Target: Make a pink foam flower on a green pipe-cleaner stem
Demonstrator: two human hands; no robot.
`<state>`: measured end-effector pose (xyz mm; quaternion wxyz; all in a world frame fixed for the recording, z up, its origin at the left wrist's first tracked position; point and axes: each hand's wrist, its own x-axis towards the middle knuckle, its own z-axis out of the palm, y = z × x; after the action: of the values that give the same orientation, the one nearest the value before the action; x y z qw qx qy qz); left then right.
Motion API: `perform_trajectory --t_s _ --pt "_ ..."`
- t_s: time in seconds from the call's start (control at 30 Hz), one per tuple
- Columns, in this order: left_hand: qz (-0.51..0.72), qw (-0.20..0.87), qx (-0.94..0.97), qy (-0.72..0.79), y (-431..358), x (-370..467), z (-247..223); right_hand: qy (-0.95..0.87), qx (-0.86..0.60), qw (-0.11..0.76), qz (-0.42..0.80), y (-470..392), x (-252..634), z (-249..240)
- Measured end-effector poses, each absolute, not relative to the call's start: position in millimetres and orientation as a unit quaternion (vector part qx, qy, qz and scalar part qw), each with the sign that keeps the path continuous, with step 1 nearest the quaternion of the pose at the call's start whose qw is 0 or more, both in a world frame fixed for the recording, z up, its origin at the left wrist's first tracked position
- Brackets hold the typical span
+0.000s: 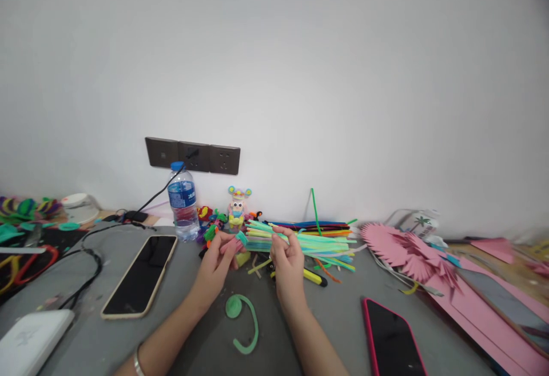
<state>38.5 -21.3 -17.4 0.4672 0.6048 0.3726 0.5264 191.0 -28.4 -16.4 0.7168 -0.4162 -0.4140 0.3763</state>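
My left hand point(220, 256) is closed on a small pink and teal craft piece point(239, 241), gripped between thumb and fingers. Facing it a short way to the right, my right hand point(286, 250) has its thumb and fingers pinched together; whatever may be between them is too small to make out. Behind both hands lies a bundle of pipe cleaners point(326, 243), mostly pale green and yellow. On the grey table below them rests a green pipe cleaner point(256, 322) with a coiled disc at one end and a curved tail.
A water bottle point(183, 204) and a small figurine point(237, 207) stand by the wall. Phones lie at left point(141, 276) and right point(392, 339). A yellow cutter point(315, 276) sits behind my right hand. Pink folded paper point(407, 253) covers the right side; a black cable point(92, 250) runs at left.
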Motion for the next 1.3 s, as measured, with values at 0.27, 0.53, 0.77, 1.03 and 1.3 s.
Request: perform_trajectory --t_s 0.27,0.53,0.77,1.03,1.3 --pt "0.477 0.480 0.651 0.343 -27.9 40.8 -12.7 -0.499 -0.418 0.699 0.296 -30.1 183.5 -17.0" --pt "0.472 0.498 0.640 0.345 -26.4 40.3 -14.2 -0.588 -0.451 0.648 0.175 -30.1 189.2 -15.5" --pt "0.507 0.529 0.572 0.369 -21.8 40.9 -14.6 -0.632 -0.460 0.609 0.136 -31.4 186.4 -16.9" --pt "0.510 0.529 0.581 0.350 -23.1 40.3 -10.6 -0.609 -0.463 0.613 0.196 -27.6 188.9 -20.7" --pt "0.501 0.525 0.596 0.345 -21.6 39.9 -13.4 -0.585 -0.479 0.616 0.220 -29.0 189.6 -17.9"
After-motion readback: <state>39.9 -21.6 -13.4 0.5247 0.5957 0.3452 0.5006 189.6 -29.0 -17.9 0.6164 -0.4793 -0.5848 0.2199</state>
